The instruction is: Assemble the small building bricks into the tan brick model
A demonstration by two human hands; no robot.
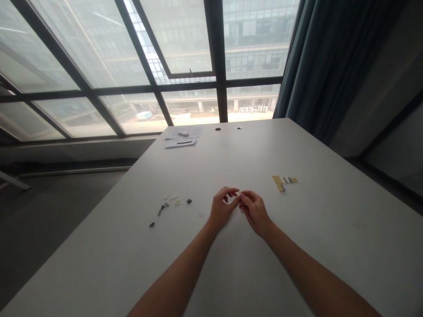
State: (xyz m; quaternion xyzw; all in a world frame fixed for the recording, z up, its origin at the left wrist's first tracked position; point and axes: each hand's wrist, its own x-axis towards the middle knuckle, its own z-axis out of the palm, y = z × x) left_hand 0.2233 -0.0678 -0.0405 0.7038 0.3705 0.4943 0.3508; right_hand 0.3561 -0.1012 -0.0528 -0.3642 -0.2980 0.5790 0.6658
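Over the middle of the white table, my left hand [224, 204] and my right hand [254, 209] meet at the fingertips. The left fingers curl round towards the thumb, whose tip touches the right fingers. My right thumb and forefinger are pinched together. Anything between the fingertips is too small or hidden to name. To the left lie small loose pieces: a dark piece [189, 201], a long dark piece [161, 209], another dark piece [152, 224] and several pale pieces [177, 202]. Right of my hands is a flat group of yellow, white and grey pieces [280, 180].
The white table [317, 255] reaches towards the windows. Papers [180, 143] with a small pale object [183, 134] on them lie at its far left. Two round dark openings [218, 129] sit near the far edge. A dark blue curtain [317, 66] hangs behind the right side.
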